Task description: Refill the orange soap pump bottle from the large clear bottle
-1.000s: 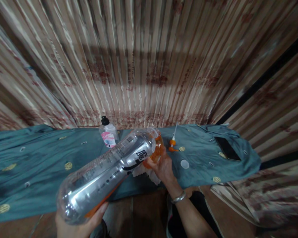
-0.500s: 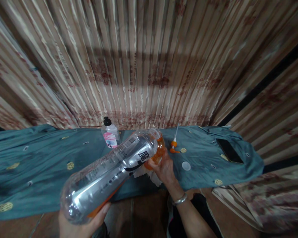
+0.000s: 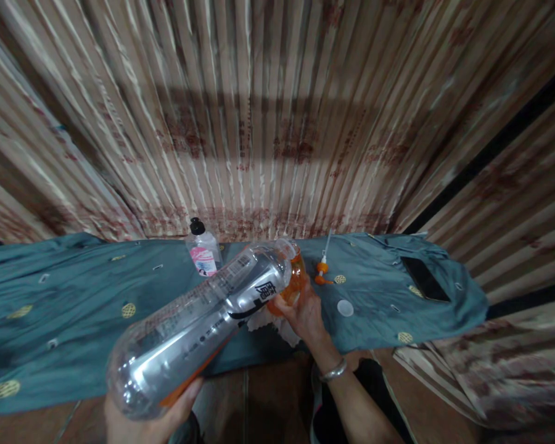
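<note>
A large clear plastic bottle [image 3: 185,333] with a silvery label and dark lettering lies tilted, its base toward me at the lower left. My left hand [image 3: 150,419] is closed around that base from below. The bottle's neck end meets the mouth of an orange see-through bottle [image 3: 296,277]. Around the orange bottle my right hand [image 3: 305,314] is closed, a silver bangle on its wrist. Whitish crumpled paper or tissue [image 3: 282,327] shows beneath the orange bottle. Whether liquid passes between the bottles I cannot tell.
An orange pump head [image 3: 322,268] with a clear tube lies right of the bottles, near a round whitish disc [image 3: 345,308]. A dark phone [image 3: 424,279] lies farther right. A clear bottle with black cap [image 3: 203,251] stands behind, on the teal cloth [image 3: 87,296]. Patterned curtains [image 3: 268,123] hang behind.
The large bottle has turned slightly in my left hand and its base has shifted a little left. The whole view has moved slightly. Both hands keep their hold.
</note>
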A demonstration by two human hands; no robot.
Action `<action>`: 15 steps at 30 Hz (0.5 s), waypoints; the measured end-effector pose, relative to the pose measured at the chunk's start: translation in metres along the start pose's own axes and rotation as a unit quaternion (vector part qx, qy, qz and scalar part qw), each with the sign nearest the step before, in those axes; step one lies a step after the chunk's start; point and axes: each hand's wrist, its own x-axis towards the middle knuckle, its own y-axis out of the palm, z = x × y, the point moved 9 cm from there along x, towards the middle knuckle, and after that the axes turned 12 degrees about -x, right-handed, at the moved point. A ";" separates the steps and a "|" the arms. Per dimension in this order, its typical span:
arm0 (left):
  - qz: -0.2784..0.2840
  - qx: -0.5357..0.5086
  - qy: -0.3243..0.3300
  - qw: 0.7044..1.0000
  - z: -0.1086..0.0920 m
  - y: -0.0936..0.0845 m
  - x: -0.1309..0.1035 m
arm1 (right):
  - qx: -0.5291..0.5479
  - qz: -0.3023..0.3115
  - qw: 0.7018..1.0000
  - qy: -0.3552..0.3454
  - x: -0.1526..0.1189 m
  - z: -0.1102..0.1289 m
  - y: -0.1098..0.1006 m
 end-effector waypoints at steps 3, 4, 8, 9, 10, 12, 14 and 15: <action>-0.023 -0.007 -0.021 0.999 -0.004 0.003 -0.001 | 0.008 -0.002 1.000 0.002 0.000 0.000 0.000; -0.046 -0.009 -0.022 0.999 -0.007 0.002 -0.002 | 0.010 -0.005 1.000 0.001 0.000 0.000 -0.001; -0.075 -0.063 -0.030 0.995 -0.017 0.005 -0.006 | 0.004 -0.009 1.000 0.007 0.001 0.001 -0.002; -0.029 -0.060 -0.045 0.997 -0.018 0.014 -0.005 | 0.002 -0.007 1.000 0.008 0.001 0.001 -0.002; -0.031 -0.061 -0.042 0.997 -0.020 0.014 -0.005 | 0.002 -0.006 1.000 0.008 0.002 0.001 -0.002; -0.022 -0.047 -0.038 0.998 -0.025 0.016 -0.003 | 0.003 -0.005 1.000 0.005 0.001 0.001 -0.003; -0.026 -0.029 -0.028 0.999 -0.030 0.015 -0.001 | 0.007 -0.007 1.000 0.004 0.000 0.000 -0.002; -0.045 -0.021 -0.019 0.999 -0.033 0.012 -0.001 | 0.008 -0.007 1.000 0.005 0.000 -0.001 -0.002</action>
